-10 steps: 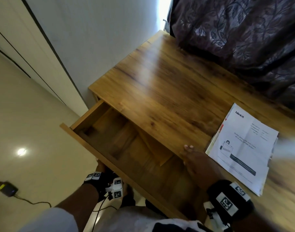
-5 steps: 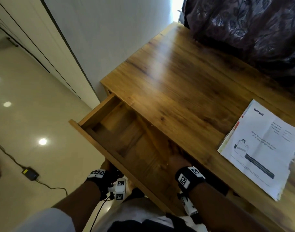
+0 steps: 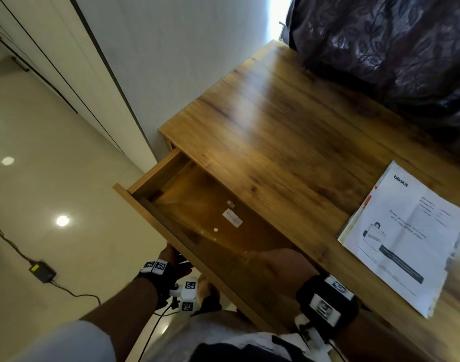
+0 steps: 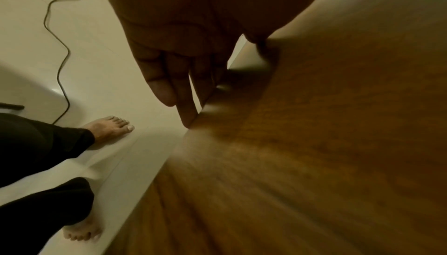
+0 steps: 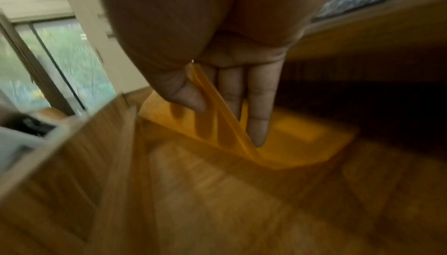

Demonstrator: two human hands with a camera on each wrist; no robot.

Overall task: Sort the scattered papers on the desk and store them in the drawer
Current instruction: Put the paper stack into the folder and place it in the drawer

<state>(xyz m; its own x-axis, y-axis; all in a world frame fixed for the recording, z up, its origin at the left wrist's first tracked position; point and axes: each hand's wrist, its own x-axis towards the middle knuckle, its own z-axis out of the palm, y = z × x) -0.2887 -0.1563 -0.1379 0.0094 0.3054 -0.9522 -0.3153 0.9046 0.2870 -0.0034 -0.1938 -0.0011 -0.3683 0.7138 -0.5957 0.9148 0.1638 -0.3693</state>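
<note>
A stack of white printed papers [image 3: 406,239] lies on the wooden desk [image 3: 276,121] at the right. The drawer [image 3: 155,176] stands pulled out below the desk's front edge. My left hand [image 3: 172,257] grips the drawer front [image 4: 241,91], thumb on one side and fingers [image 4: 169,87] on the other. My right hand [image 3: 283,259] is down inside the drawer. It pinches a translucent amber sheet [image 5: 217,106] between thumb and fingers [image 5: 260,117]. That sheet [image 3: 231,220] carries a small label and lies over the drawer floor [image 5: 217,192].
A dark patterned curtain [image 3: 380,53] hangs over the desk's far side. A white wall [image 3: 171,48] runs along the desk's left end. On the tiled floor lies a power adapter [image 3: 42,271] with its cable, and my bare feet [image 4: 108,127] stand near the drawer.
My right hand went from the desk's front edge down into the drawer and now holds an amber sheet there. The left hand stayed at the drawer front.
</note>
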